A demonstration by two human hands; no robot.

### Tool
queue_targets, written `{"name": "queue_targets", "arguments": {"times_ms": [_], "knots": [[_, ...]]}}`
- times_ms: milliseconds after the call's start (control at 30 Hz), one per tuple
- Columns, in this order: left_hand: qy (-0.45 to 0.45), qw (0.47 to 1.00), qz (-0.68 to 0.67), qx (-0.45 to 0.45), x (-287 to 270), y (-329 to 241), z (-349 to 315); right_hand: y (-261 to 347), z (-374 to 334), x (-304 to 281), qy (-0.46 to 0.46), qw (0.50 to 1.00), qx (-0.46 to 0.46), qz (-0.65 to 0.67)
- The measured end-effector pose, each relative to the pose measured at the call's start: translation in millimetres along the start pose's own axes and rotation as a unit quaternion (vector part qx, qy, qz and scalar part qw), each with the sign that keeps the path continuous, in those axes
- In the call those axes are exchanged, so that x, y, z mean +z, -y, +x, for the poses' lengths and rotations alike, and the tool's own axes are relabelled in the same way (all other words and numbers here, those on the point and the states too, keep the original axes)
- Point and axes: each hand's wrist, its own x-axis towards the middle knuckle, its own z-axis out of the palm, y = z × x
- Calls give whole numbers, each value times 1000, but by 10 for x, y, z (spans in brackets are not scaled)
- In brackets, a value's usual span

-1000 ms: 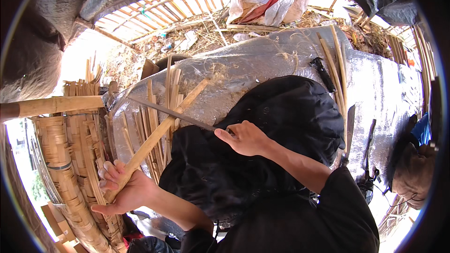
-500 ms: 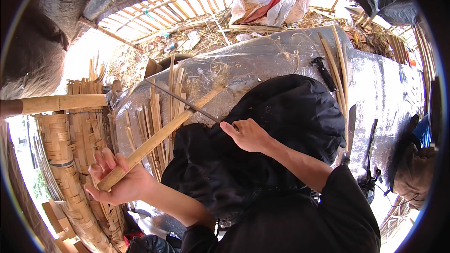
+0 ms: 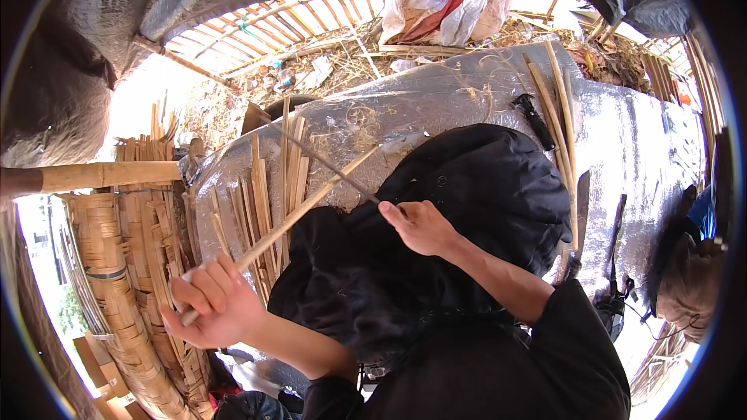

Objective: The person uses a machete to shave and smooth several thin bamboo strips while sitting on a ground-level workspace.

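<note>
My left hand (image 3: 212, 302) is closed round the lower end of a long bamboo strip (image 3: 284, 227). The strip slants up and to the right across my lap, its narrow edge toward me. In my right hand (image 3: 420, 227) is a knife (image 3: 327, 162), its handle mostly hidden by the fingers. Its long thin blade points up and left and crosses the strip near the far end. Black cloth (image 3: 482, 179) covers my legs beneath both hands.
Split bamboo pieces (image 3: 257, 194) lie left of my lap on a silvery sheet (image 3: 451, 78). A black-handled tool (image 3: 534, 120) and long bamboo strips (image 3: 562, 109) lie on the right. Rolled woven bamboo (image 3: 105, 264) stands at far left. A person's brown-clad part (image 3: 689, 288) shows at far right.
The bamboo strip has turned from its broad face to its narrow edge. My left fingers have closed more round it. The knife and right hand have shifted slightly right.
</note>
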Motion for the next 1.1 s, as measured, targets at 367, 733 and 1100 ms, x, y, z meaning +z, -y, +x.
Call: {"name": "queue_targets", "arguments": {"times_ms": [367,733,1100], "knots": [[77,996,-1,48,-230,232,-108,364,141,99,52,994,-76,59],[97,990,1,107,-2,426,-121,330,282,-34,8,1000,-19,3],[94,990,-25,97,-68,401,5,-625,659,133,-93,983,54,-147]]}}
